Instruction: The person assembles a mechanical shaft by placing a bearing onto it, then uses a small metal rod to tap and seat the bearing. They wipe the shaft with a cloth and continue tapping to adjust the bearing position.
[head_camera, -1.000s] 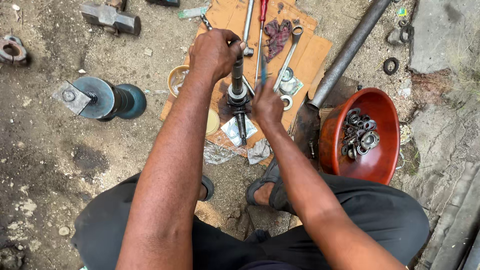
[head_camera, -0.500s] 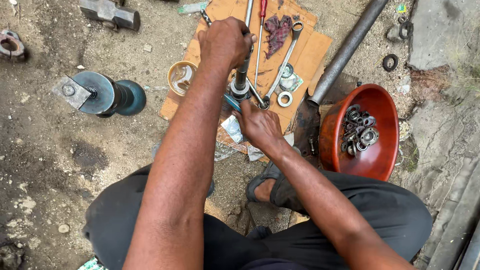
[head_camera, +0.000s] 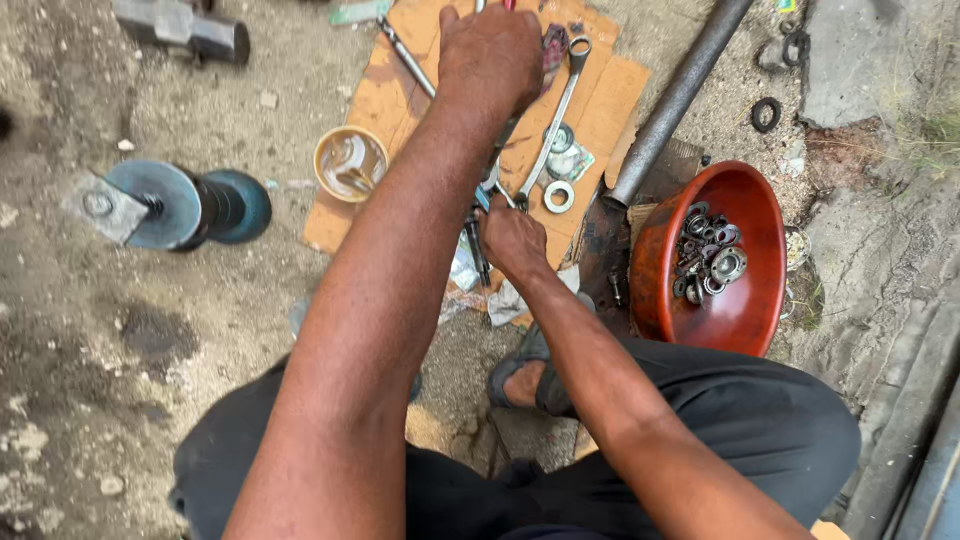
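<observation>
Above a sheet of cardboard (head_camera: 380, 95) on the dirt ground, the left hand (head_camera: 492, 58) closes around the top of a dark metal shaft (head_camera: 476, 240) while the right hand (head_camera: 512, 238) grips its lower end, beside a red bowl (head_camera: 748, 310) of bearings.

arms: bare, no sleeves or gloves | left hand (head_camera: 492, 55) and right hand (head_camera: 513, 240): no rings | legs: dark trousers (head_camera: 740, 420) | foot: dark open sandal (head_camera: 535, 375)
</observation>
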